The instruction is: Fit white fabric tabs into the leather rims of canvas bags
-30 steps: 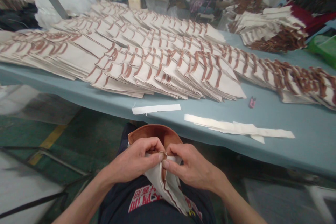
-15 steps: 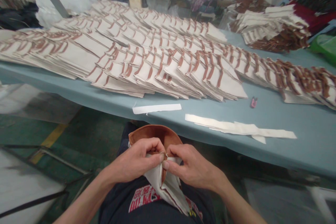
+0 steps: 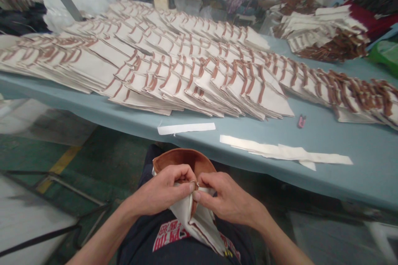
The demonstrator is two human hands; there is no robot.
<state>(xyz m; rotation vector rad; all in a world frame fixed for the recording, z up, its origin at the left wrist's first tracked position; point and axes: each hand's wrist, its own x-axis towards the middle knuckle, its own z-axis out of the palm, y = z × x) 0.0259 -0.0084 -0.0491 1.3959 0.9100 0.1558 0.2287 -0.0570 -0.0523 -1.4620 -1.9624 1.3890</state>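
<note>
A sewn piece of white and brown fabric (image 3: 203,230) rests in my lap, with a brown curved panel (image 3: 180,158) standing up at its far side. My left hand (image 3: 169,188) pinches the piece's seamed edge between thumb and forefinger. From the other side, my right hand (image 3: 225,196) pinches the same edge, its fingertips almost touching the left ones. The exact spot between the fingertips is mostly covered. Over the dark apron below, the white part hangs down, folded, with a brown line along its edge.
Overlapping rows of white fabric pieces with brown edging (image 3: 199,78) cover much of the blue table (image 3: 323,132). Near its front edge lie a white strip (image 3: 186,128), several cream strips (image 3: 286,152) and small pink thread snips (image 3: 301,121). Another fabric pile (image 3: 323,33) sits at back right.
Almost nothing differs. Both hands keep their pinch on the seamed edge, and the view has shifted very slightly.
</note>
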